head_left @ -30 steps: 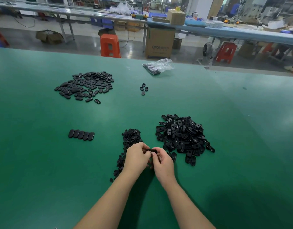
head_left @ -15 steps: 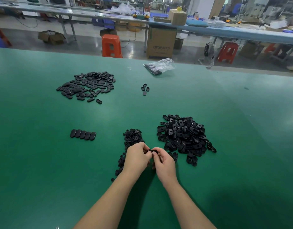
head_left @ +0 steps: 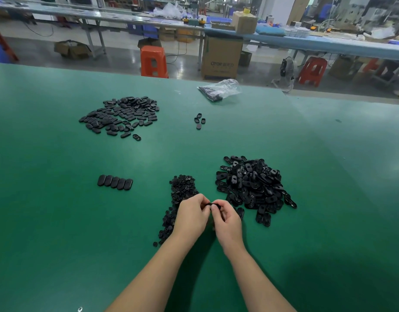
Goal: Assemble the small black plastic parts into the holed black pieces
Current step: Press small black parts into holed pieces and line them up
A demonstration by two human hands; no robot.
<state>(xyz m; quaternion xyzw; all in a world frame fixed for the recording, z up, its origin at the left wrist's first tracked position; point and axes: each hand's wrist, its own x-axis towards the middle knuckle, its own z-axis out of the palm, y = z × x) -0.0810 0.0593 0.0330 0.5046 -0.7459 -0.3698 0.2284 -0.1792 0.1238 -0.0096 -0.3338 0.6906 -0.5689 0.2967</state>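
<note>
My left hand (head_left: 190, 216) and my right hand (head_left: 226, 218) meet fingertip to fingertip over the green table (head_left: 59, 221), both pinching one black holed piece (head_left: 209, 204) between them; most of it is hidden by my fingers. Just beyond my left hand lies a strip-shaped heap of small black plastic parts (head_left: 180, 194). To the right of my hands sits a big pile of holed black pieces (head_left: 252, 183). A row of several finished oval pieces (head_left: 114, 182) lies to the left.
A wide scatter of oval black pieces (head_left: 122, 115) lies far left. Several loose pieces (head_left: 199, 120) sit mid-table, with a clear plastic bag (head_left: 218, 90) near the far edge. Beyond the table stand orange stools (head_left: 153, 61) and a cardboard box (head_left: 222, 57).
My hands stay together on the same piece with only small finger movement. The view has shifted slightly.
</note>
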